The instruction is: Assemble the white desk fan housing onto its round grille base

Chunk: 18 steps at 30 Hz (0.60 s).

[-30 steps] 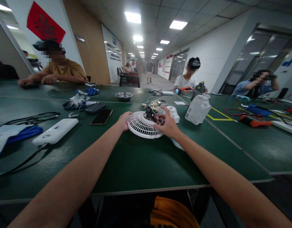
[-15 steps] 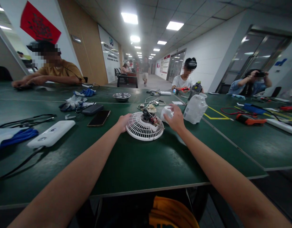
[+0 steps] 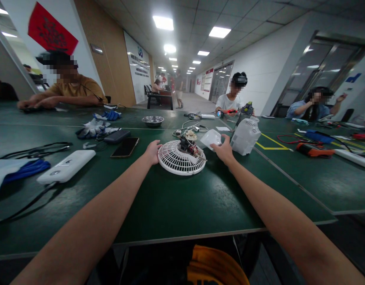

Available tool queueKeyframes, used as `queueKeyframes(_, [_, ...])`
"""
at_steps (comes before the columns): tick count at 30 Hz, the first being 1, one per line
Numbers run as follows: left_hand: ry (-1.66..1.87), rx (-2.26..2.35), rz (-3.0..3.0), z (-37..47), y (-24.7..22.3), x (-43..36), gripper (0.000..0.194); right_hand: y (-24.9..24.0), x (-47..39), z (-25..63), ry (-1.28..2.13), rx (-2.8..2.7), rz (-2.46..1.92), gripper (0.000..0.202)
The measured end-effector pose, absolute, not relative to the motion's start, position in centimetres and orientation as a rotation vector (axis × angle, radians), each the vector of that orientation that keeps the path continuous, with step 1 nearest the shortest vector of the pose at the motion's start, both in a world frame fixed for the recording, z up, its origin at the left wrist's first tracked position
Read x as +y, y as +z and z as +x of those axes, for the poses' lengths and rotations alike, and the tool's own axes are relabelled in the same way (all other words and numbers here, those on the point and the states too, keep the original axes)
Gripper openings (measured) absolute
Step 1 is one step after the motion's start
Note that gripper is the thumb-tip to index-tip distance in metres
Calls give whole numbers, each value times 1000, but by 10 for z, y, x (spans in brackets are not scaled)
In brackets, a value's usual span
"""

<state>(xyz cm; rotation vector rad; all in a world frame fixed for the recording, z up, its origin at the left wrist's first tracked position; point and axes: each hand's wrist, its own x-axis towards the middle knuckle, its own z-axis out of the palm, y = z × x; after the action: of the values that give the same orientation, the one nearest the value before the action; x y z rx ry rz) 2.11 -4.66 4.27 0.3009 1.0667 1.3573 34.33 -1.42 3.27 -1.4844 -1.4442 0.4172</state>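
A round white fan grille lies on the green table, with a dark motor and loose wires on top of it. My left hand is closed on the grille's left rim. To the right of the grille, my right hand grips a hollow white plastic cover by its right side, tilted so that its smooth outside shows. Just beyond that hand stands a larger translucent white plastic housing. A white cable and a small cream-coloured part lie behind the grille.
On the left are a black phone, a dark case, a white power bank and gloves. A metal bowl sits farther back. An orange multimeter lies to the right. Other people sit around the table.
My right hand has turned the white plastic cover over, so its face now points differently, and the hand sits slightly lower. The left hand stays at the grille's rim.
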Motion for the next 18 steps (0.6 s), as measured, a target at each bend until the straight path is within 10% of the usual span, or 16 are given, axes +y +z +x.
queueKeyframes(6, [1426, 1024, 117, 15, 40, -43, 32, 47, -30, 306, 981, -1100, -922, 58])
queueKeyframes(18, [1538, 1119, 41, 23, 42, -40, 25, 55, -72, 279, 323, -1981, -873, 78])
